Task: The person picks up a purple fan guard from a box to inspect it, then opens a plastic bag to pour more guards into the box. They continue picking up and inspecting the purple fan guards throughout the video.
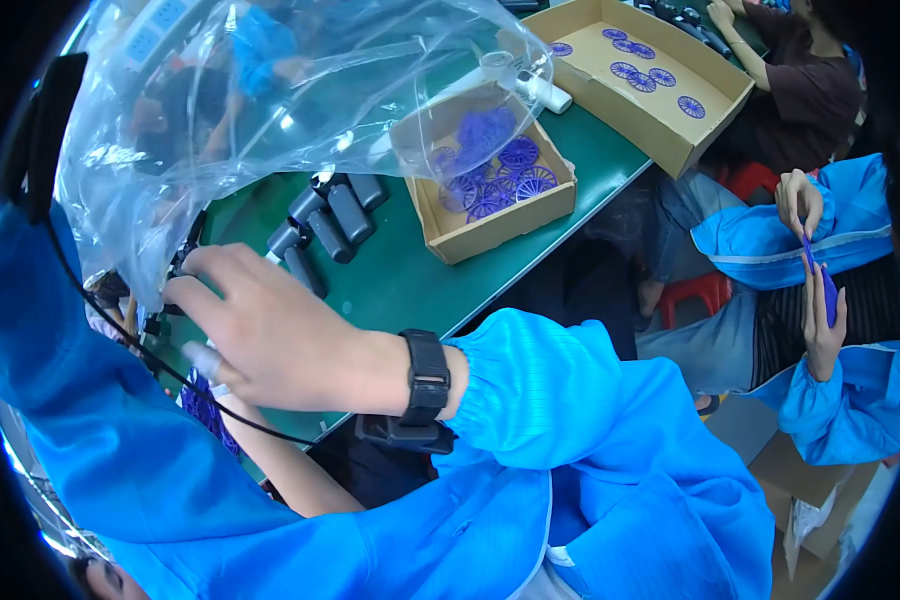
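Clear plastic bag (340, 125) needs holding off purple spoked wheels (492, 195); right hand (265, 330) half-curled at its edge, grip unclear; left hand unseen

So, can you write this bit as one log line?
right hand: at clear plastic bag edge | left hand: out of view | smaller brown cardboard box: round purple spoked wheels inside

One clear plastic bag (300, 120) across the upper left, two open cardboard boxes (705, 150) at upper middle and upper right, eight purple wheels (691, 106) in the upper-right box, the other box's pile too tangled to count, two red stools (695, 296) at right.
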Tool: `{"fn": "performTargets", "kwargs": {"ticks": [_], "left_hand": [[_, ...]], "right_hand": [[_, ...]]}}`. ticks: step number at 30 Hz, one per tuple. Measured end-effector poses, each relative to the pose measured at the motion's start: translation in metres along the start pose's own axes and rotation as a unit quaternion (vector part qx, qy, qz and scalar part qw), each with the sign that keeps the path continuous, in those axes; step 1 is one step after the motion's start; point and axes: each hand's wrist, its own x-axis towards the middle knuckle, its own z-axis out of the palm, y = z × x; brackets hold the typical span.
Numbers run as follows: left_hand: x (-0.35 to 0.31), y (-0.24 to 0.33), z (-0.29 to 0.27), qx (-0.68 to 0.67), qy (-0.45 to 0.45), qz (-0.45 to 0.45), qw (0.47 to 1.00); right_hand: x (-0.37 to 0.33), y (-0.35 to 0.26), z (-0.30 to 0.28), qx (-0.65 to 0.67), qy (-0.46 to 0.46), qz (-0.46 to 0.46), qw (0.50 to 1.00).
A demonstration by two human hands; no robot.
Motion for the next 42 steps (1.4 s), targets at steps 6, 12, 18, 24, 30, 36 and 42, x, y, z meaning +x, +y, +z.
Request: {"fn": "performTargets", "kwargs": {"ticks": [6, 12, 18, 24, 30, 36, 42], "left_hand": [[-0.380, -0.108, 0.208, 0.337, -0.141, -0.122, 0.923], [-0.375, -0.101, 0.211, 0.100, -0.169, -0.283, 0.939], [-0.326, -0.070, 0.225, -0.012, -0.111, -0.261, 0.959], [-0.157, 0.140, 0.145, -0.749, -0.085, -0.104, 0.649], [-0.200, 0.191, 0.172, -0.471, -0.170, -0.215, 0.838], [-0.200, 0.211, 0.177, -0.513, 0.006, 0.087, 0.854], [-0.204, 0.241, 0.217, -0.720, -0.223, 0.189, 0.630]], "right_hand": [[-0.018, 0.001, -0.040, -0.181, 0.101, -0.116, 0.971], [-0.016, 0.034, -0.100, -0.230, 0.230, 0.085, 0.942], [0.008, 0.015, -0.137, 0.382, 0.208, 0.157, 0.887], [-0.038, -0.034, -0.137, -0.006, 0.135, -0.006, 0.991], [-0.120, -0.051, -0.172, 0.380, 0.285, 0.350, 0.807], [-0.180, -0.087, -0.209, 0.188, -0.029, 0.383, 0.904], [-0.204, -0.099, -0.223, 0.040, -0.153, 0.347, 0.924]]}}
